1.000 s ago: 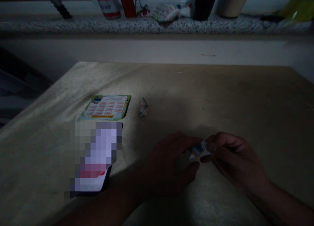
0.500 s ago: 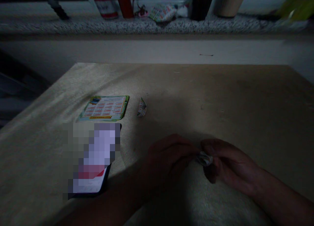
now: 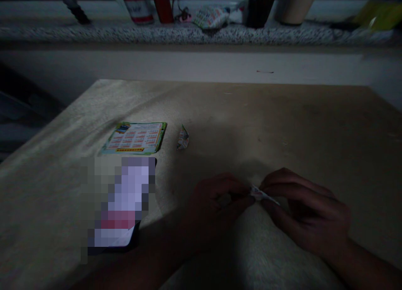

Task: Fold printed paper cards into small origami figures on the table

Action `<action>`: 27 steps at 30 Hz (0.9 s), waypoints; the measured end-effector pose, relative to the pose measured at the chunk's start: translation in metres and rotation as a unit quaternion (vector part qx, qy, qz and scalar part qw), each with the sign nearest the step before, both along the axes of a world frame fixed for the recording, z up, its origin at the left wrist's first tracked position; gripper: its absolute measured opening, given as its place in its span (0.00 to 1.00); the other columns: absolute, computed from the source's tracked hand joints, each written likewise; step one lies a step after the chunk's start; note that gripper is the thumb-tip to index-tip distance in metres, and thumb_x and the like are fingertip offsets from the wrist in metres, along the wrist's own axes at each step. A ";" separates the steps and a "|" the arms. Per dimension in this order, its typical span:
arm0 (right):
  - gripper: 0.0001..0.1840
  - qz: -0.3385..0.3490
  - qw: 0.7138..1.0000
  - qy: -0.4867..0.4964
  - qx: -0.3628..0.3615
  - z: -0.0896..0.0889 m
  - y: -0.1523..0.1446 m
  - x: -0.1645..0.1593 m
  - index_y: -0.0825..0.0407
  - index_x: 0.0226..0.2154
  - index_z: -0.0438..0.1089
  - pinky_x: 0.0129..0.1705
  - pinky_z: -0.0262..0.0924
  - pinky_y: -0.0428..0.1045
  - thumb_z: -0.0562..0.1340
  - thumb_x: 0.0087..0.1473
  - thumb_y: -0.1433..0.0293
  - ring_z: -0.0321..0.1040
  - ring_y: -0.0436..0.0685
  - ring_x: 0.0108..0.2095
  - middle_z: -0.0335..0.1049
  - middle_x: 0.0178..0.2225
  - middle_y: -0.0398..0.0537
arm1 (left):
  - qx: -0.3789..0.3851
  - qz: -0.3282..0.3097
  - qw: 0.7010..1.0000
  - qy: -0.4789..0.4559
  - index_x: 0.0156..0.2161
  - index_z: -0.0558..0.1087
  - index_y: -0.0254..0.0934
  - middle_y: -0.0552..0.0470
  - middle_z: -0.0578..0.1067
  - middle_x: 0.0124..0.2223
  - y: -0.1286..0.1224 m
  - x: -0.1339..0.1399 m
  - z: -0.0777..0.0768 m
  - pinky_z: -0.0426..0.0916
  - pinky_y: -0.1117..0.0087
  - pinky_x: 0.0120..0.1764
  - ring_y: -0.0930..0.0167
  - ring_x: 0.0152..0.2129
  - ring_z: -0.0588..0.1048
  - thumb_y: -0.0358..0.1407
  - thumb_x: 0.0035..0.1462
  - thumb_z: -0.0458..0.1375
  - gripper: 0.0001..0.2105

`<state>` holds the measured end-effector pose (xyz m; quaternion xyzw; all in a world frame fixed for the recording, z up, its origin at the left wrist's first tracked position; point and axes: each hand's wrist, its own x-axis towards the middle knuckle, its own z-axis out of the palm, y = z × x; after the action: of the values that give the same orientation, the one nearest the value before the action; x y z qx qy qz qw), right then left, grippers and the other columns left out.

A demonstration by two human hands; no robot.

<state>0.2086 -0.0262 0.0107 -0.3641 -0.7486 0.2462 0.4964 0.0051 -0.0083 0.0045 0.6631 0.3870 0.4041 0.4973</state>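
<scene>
A small folded piece of printed paper (image 3: 262, 194) is pinched between both hands, low over the table. My left hand (image 3: 220, 202), in deep shadow, grips its left end with thumb and fingertips. From the right, my right hand (image 3: 307, 210) closes thumb and fingers on the other side of the paper. Farther back, another small folded paper piece (image 3: 182, 138) stands on the table. Left of it lies a stack of printed sheets (image 3: 135, 138) with green edges. A phone (image 3: 125, 202) with a lit, pixelated screen lies in front of the stack.
The pale table (image 3: 314, 126) meets a white wall. Above it, a speckled stone sill (image 3: 176, 35) carries a red-and-white container (image 3: 137, 7), a red bottle (image 3: 163, 7), a crumpled printed packet (image 3: 211, 17), a dark cup (image 3: 260, 7), a beige cylinder (image 3: 295, 5) and a yellow item (image 3: 381, 15).
My right hand has turned over and changed its grip, its back now higher and its fingers reaching left. The folded paper has tilted, showing a thin edge. My left hand stays nearly in place.
</scene>
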 end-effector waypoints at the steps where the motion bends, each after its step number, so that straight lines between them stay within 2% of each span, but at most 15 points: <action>1: 0.22 0.002 1.000 0.003 0.000 -0.001 0.000 0.000 0.50 0.42 0.77 0.30 0.71 0.52 0.67 0.47 0.86 0.73 0.57 0.34 0.74 0.34 0.48 | -0.007 0.002 1.000 -0.002 0.35 0.81 0.38 0.55 0.80 0.31 -0.001 0.001 0.000 0.70 0.76 0.31 0.74 0.28 0.77 0.31 0.58 0.67 0.01; 6: 0.17 0.006 0.999 0.027 -0.035 -0.003 0.000 -0.002 0.52 0.40 0.76 0.30 0.70 0.51 0.67 0.49 0.85 0.72 0.55 0.31 0.73 0.32 0.48 | -0.029 0.010 0.999 -0.028 0.34 0.81 0.37 0.54 0.80 0.31 -0.001 0.002 0.002 0.69 0.76 0.31 0.74 0.28 0.77 0.31 0.57 0.67 0.01; 9: 0.14 0.002 0.998 0.041 -0.046 -0.005 0.000 -0.003 0.53 0.38 0.75 0.29 0.69 0.50 0.67 0.50 0.85 0.72 0.54 0.30 0.74 0.31 0.47 | -0.042 0.008 0.999 -0.011 0.35 0.81 0.38 0.55 0.79 0.31 -0.001 0.002 0.003 0.69 0.77 0.33 0.75 0.28 0.77 0.30 0.57 0.66 0.01; 20: 0.12 -0.012 0.999 0.029 -0.028 -0.003 -0.002 -0.005 0.54 0.36 0.77 0.30 0.71 0.49 0.66 0.52 0.85 0.75 0.53 0.31 0.75 0.31 0.48 | -0.049 0.019 0.999 -0.013 0.32 0.81 0.36 0.54 0.79 0.30 0.003 0.002 0.001 0.68 0.76 0.31 0.75 0.27 0.76 0.30 0.56 0.67 0.01; 25: 0.14 -0.008 0.999 0.036 -0.011 -0.002 -0.001 -0.004 0.55 0.38 0.77 0.31 0.72 0.49 0.66 0.52 0.85 0.74 0.53 0.30 0.75 0.31 0.48 | -0.018 0.000 1.000 -0.018 0.33 0.80 0.35 0.54 0.79 0.30 0.001 0.002 -0.001 0.69 0.76 0.32 0.75 0.28 0.77 0.30 0.57 0.66 0.01; 27: 0.14 0.003 1.000 0.028 0.000 -0.001 0.000 -0.004 0.56 0.38 0.77 0.31 0.72 0.50 0.66 0.51 0.86 0.73 0.53 0.30 0.75 0.31 0.48 | 0.028 -0.011 0.999 -0.019 0.35 0.79 0.34 0.53 0.79 0.32 0.002 0.002 -0.001 0.70 0.76 0.34 0.75 0.29 0.77 0.29 0.57 0.65 0.00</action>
<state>0.2048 -0.0261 0.0098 -0.3544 -0.7357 0.2579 0.5164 0.0066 -0.0067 0.0032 0.6733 0.3591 0.4216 0.4899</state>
